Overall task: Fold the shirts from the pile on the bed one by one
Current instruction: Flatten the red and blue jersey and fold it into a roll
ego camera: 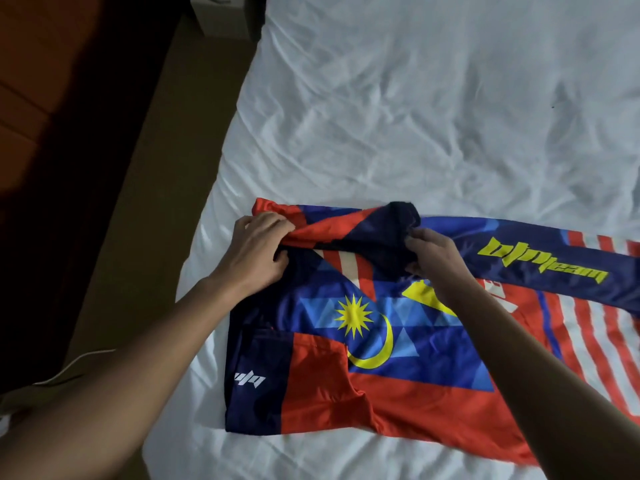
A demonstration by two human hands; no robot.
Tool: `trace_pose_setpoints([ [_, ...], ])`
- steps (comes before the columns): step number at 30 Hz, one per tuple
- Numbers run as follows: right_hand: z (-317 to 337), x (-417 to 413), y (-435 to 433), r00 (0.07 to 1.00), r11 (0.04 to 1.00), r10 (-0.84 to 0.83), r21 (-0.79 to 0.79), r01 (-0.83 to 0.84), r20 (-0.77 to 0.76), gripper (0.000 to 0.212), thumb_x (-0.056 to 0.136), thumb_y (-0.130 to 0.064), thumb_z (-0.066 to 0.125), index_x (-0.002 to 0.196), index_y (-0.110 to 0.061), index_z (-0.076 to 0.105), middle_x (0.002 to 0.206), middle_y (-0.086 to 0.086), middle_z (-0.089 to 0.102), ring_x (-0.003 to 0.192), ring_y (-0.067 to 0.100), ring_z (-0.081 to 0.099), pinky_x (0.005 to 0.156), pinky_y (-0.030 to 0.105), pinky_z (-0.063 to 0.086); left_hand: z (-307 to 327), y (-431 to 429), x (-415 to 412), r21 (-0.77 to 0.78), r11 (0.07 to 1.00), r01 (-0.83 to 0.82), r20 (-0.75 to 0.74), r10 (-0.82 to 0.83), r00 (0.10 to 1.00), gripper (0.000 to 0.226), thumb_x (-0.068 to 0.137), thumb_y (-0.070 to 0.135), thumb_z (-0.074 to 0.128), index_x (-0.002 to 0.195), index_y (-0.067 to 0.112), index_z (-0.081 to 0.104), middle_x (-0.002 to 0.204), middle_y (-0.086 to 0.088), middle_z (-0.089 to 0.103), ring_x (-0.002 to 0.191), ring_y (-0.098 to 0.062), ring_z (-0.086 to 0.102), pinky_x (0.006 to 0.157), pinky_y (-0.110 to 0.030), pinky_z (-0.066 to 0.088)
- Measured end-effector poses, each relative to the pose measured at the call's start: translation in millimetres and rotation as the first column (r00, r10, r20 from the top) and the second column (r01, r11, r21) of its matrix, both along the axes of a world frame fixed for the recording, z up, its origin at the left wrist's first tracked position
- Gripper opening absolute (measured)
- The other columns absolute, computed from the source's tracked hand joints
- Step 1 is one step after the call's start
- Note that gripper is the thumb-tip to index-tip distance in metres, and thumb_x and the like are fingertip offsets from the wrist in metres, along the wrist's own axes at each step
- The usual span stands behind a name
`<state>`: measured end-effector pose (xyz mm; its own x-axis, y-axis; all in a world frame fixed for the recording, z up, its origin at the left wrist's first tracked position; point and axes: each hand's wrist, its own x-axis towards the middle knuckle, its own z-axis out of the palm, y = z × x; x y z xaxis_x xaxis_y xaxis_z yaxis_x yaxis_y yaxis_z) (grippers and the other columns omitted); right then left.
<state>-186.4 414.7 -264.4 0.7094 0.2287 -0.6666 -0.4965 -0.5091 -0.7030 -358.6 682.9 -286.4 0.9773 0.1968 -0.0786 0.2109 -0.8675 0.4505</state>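
Note:
A red, blue and navy jersey (363,368) with a yellow star and crescent lies spread on the white bed sheet (398,116). Its long sleeve with yellow lettering (540,261) stretches to the right. My left hand (258,252) pinches the red fabric at the shoulder on the left of the dark collar (398,223). My right hand (433,252) grips the navy fabric on the collar's right side. The collar area is bunched and lifted between both hands. No pile of other shirts is in view.
The bed's left edge runs diagonally beside a tan floor strip (162,168). A white box (225,15) stands on the floor at the top. A white cable (76,365) lies at the lower left. Dark wooden furniture (41,98) fills the far left.

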Motion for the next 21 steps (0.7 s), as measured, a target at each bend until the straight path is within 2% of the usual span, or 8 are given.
trace_pose_setpoints([
  [2,-2,2,-4,0.992,0.998,-0.006,-0.058,-0.001,-0.124,0.018,0.107,-0.025,0.049,0.111,-0.012,0.061,0.107,0.016,0.061,0.068,0.027,0.064,0.064,0.033,0.053,3,-2,0,-0.063,0.995,-0.076,0.001,0.076,0.997,0.055,0.081,0.017,0.076,0.131,0.019,0.057,0.128,0.002,0.060,0.127,-0.020,0.054,0.111,-0.043,0.032],
  [5,2,2,-2,0.986,0.995,-0.054,-0.094,0.039,-0.158,0.053,0.100,-0.062,0.048,0.122,-0.015,0.059,0.109,0.010,0.070,0.084,0.030,0.073,0.077,0.039,0.059,7,-12,5,-0.196,0.952,-0.237,-0.033,0.235,0.971,0.062,0.081,0.034,0.082,0.136,0.027,0.053,0.125,0.009,0.061,0.123,-0.014,0.051,0.107,-0.041,0.034],
  [8,5,3,6,0.994,0.990,-0.084,-0.122,0.075,-0.068,0.066,0.086,-0.079,0.055,0.098,-0.015,0.067,0.095,0.009,0.072,0.086,0.031,0.072,0.083,0.045,0.060,7,-14,15,-0.260,0.910,-0.323,-0.085,0.311,0.946,0.045,0.082,0.051,0.078,0.121,0.034,0.065,0.123,0.017,0.066,0.121,-0.010,0.055,0.110,-0.048,0.036],
  [10,2,3,8,0.993,0.990,-0.120,-0.081,0.119,-0.002,0.060,0.083,-0.068,0.064,0.083,-0.008,0.067,0.081,0.023,0.066,0.074,0.032,0.066,0.072,0.047,0.060,10,-9,19,-0.299,0.903,-0.308,-0.088,0.296,0.951,0.022,0.089,0.047,0.072,0.104,0.032,0.071,0.104,0.019,0.070,0.107,-0.008,0.062,0.108,-0.053,0.040],
  [13,0,0,2,0.982,0.977,-0.190,0.097,0.190,-0.008,0.027,0.097,-0.033,0.066,0.086,-0.009,0.069,0.074,0.014,0.054,0.062,0.025,0.054,0.056,0.036,0.046,21,1,20,-0.361,0.885,-0.293,-0.060,0.291,0.955,0.006,0.092,0.034,0.075,0.097,0.030,0.072,0.093,0.021,0.067,0.098,-0.004,0.061,0.102,-0.044,0.045],
  [17,-4,-8,-24,0.992,0.988,-0.117,0.094,0.121,-0.053,0.023,0.100,-0.026,0.065,0.089,-0.007,0.070,0.084,0.011,0.061,0.076,0.023,0.062,0.073,0.038,0.057,22,9,6,-0.093,0.990,-0.105,-0.169,0.088,0.982,0.020,0.083,0.025,0.082,0.092,0.037,0.069,0.108,0.022,0.064,0.115,-0.015,0.055,0.095,-0.040,0.029],
  [19,-9,-8,-32,0.995,0.994,-0.088,0.061,0.091,-0.053,0.034,0.099,-0.033,0.068,0.093,0.000,0.070,0.092,0.013,0.065,0.086,0.022,0.066,0.081,0.038,0.059,21,7,2,-0.009,1.000,-0.016,-0.253,0.013,0.967,0.025,0.079,0.030,0.078,0.099,0.040,0.068,0.119,0.020,0.059,0.123,-0.016,0.047,0.093,-0.038,0.024],
  [21,-9,-7,-29,0.996,0.995,-0.069,0.065,0.072,-0.055,0.046,0.091,-0.041,0.074,0.101,0.003,0.070,0.099,0.018,0.071,0.092,0.023,0.069,0.088,0.046,0.059,22,-7,8,-0.015,0.999,-0.049,-0.247,0.044,0.968,0.041,0.074,0.043,0.070,0.115,0.038,0.066,0.124,0.016,0.056,0.123,-0.015,0.044,0.097,-0.040,0.027],
])
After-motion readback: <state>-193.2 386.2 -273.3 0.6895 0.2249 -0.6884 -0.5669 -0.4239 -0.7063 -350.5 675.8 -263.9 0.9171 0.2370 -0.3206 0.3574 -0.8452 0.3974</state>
